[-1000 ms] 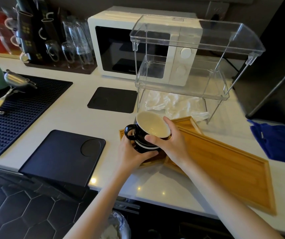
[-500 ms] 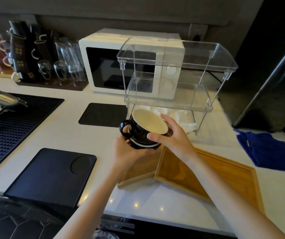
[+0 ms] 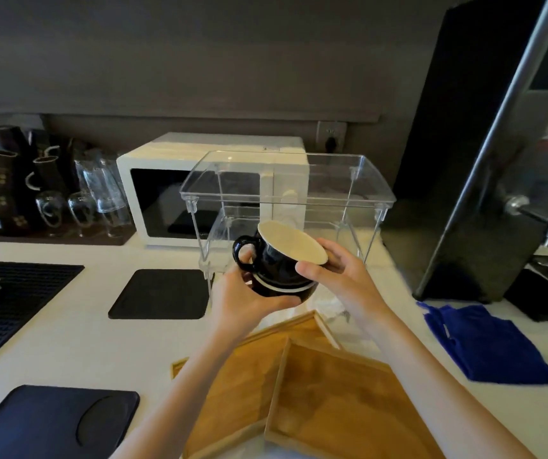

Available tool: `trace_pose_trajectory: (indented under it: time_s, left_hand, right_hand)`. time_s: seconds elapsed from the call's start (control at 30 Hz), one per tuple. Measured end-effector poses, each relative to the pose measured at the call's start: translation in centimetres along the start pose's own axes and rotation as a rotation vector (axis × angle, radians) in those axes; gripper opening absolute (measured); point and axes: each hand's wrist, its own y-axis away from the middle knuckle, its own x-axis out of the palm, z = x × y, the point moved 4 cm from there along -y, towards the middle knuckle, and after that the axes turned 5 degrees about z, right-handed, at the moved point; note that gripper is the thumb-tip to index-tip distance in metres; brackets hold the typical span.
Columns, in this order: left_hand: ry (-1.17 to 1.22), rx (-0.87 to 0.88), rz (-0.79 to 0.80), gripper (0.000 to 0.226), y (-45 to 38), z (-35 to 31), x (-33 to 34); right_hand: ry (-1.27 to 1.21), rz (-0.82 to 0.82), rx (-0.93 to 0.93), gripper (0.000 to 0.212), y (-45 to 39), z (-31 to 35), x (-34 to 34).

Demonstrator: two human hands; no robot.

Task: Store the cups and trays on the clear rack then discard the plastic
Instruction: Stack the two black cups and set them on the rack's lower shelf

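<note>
Because the cups (image 3: 277, 265) were stacked, one inside the other, the person used both hands so the pile would not slip apart. The left hand (image 3: 244, 298) sat under the bottom cup, with its fingers curled up around the dark side and the thumb near the handle. The right hand (image 3: 342, 276) held the far side, with the thumb pressed on the cream rim of the top cup and the other fingers wrapped behind it. Both hands were clamped on the cups. The pile was tipped a little, so its open mouth leaned up and to the right. It was up in the air, just in front of the rack (image 3: 287, 200), at about the height of the lower shelf, and it looked ready to go in there. Both arms reached forward from the bottom of the view, bent a little at the wrists. Two trays (image 3: 338, 405) lay flat on the counter (image 3: 67, 326) below the arms, one partly on top of the other, probably waiting their turn. The rack stood in front of a microwave (image 3: 153, 190), and both its shelves looked bare.
</note>
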Motion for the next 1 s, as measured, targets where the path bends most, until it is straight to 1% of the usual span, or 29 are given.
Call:
trace_pose_trajectory:
  time_s: [0.1,0.23,0.37,0.47,0.7,0.8,0.93,1.0]
  left_hand:
    - [-0.008,0.020,0.013,0.063,-1.2,-0.4,0.7]
    - [-0.018,0.036,0.033,0.059,-2.5,-0.5,1.6]
    - [0.012,0.026,0.062,0.070,-3.8,-0.6,2.4]
    - [0.016,0.033,0.066,0.068,-4.9,-0.9,3.0]
    - [0.015,0.015,0.127,0.073,-7.6,-0.3,4.2]
    - [0.025,-0.009,0.159,0.069,-8.8,0.2,4.8]
    - [0.053,-0.042,0.205,0.081,-10.1,0.7,5.2]
    - [0.067,-0.044,0.230,0.080,-10.4,0.8,5.3]
  right_hand:
    - [0.008,-0.014,0.000,0.047,-0.9,0.0,-1.0]
    - [-0.014,-0.011,0.006,0.063,-2.0,-0.2,-2.1]
    - [-0.018,-0.008,0.012,0.060,-2.9,-0.1,-3.1]
    - [-0.026,-0.039,0.017,0.064,-3.6,-0.3,-3.8]
    - [-0.054,-0.086,0.014,0.058,-5.3,-0.9,-5.0]
    - [-0.058,-0.129,0.026,0.058,-6.0,-1.3,-5.4]
    - [-0.058,-0.194,0.029,0.053,-6.2,-1.6,-5.6]
    - [-0.049,-0.213,0.033,0.054,-6.2,-1.7,-5.6]
